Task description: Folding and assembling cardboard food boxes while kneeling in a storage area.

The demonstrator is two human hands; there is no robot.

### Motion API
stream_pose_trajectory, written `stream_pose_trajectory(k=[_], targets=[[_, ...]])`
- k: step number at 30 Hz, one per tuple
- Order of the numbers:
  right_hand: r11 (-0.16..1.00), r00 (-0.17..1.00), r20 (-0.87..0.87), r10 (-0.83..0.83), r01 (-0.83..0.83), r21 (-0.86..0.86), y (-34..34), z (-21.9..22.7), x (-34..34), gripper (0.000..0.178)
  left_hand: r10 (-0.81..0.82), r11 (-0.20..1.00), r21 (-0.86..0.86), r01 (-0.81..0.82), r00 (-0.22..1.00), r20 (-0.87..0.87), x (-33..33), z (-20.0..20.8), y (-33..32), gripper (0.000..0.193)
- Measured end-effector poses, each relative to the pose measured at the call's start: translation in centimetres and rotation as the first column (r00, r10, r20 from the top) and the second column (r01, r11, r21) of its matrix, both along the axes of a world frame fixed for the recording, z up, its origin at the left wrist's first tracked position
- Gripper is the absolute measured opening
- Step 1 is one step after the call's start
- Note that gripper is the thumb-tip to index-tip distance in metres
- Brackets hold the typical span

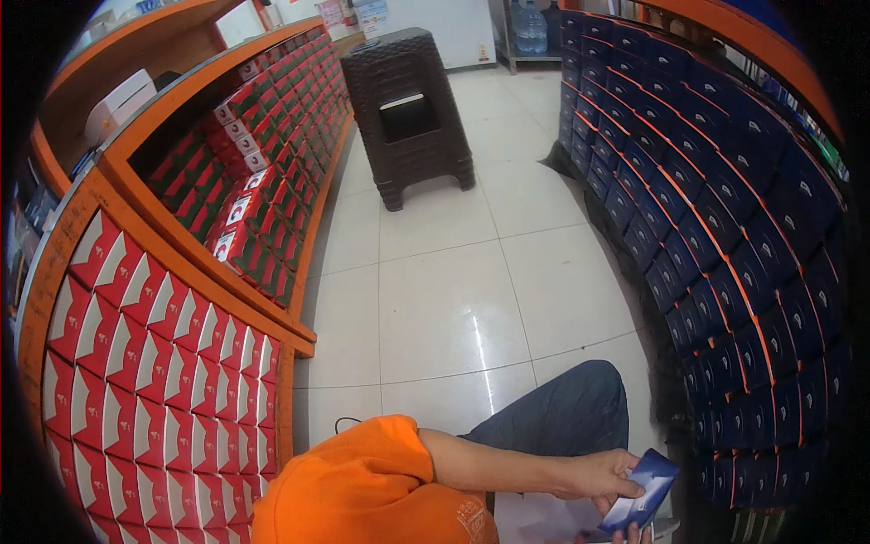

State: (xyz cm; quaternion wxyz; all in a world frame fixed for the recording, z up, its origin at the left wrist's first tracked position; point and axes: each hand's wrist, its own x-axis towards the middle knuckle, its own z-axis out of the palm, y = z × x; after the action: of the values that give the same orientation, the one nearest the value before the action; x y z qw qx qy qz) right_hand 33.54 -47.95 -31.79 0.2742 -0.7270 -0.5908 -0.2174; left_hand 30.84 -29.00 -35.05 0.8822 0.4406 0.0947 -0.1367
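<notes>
My left hand [609, 478] reaches across to the lower right and grips a small flat blue box [648, 485], its thumb lying on the face. The box has a pale patch and is tilted. At its lower end, the fingertips of my right hand [632, 535] close on the edge; the rest of that hand is cut off by the picture's lower rim. Below the hands lies a pale, whitish surface [535, 521] that I cannot make out well.
Stacked dark blue boxes with orange edges [725, 236] wall the right side. On the left, an orange-framed shelf [195, 249] holds red-and-white boxes [154, 381] and red-and-green boxes [281, 195]. A dark brown stool stack [412, 154] stands ahead on the tiled floor [435, 308]. Water bottles [530, 27] stand behind.
</notes>
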Motion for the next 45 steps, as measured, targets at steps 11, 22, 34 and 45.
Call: stream_pose_trajectory(k=[11,22,34,45], targets=[[0.864,0.918,0.124,-0.377,0.397,-0.310,-1.5,-0.6,-0.3,0.034,0.093,0.966,0.230,-0.116,0.990,0.110,0.6,-4.2,-4.4,0.029],[0.968,0.719,-0.692,-0.064,0.214,0.133,-2.8,-4.7,1.5,0.047,0.075,0.956,0.248,-0.155,0.950,0.304,4.3,-9.2,-5.2,0.019],[0.911,0.914,-0.241,-0.326,0.236,-0.338,-5.5,-7.3,4.3,0.052,-0.205,0.840,0.543,0.010,0.931,0.301,5.1,-8.5,-3.8,0.030],[0.871,0.787,-0.518,-0.335,0.050,-0.488,-3.1,-5.6,5.1,0.085,-0.734,0.297,0.823,0.483,0.667,-0.127,4.0,-7.4,-1.4,0.039]])
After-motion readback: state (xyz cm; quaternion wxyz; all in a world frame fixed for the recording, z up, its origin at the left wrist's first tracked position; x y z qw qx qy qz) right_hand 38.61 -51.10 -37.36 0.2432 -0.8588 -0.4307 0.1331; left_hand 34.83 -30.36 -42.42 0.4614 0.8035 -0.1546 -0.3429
